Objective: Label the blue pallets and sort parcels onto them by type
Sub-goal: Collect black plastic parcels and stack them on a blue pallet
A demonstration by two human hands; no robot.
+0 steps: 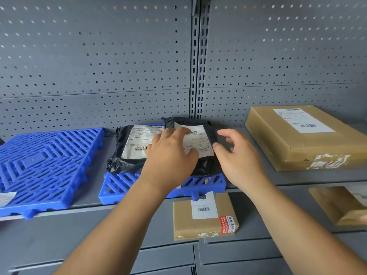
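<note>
Settling soft black mailers on the middle blue pallet [123, 187] on the shelf, by the look of it; two are there, a left mailer [127, 147] and a right mailer [200, 135] lying partly over its neighbour's edge. Our left hand [170, 155] rests flat on top where the two meet, fingers spread and gripping nothing; our right hand [238, 155] sits at the right mailer's right edge, fingers curled loosely, half open, touching or nearly so, hard to tell. That mailer's long axis runs away from us toward the pegboard; the right hand is nearer its free edge, so we'd guess it does any nudging. Left blue pallet [45, 161] is bare; cardboard boxes [301, 139] wait off to the right.
</note>
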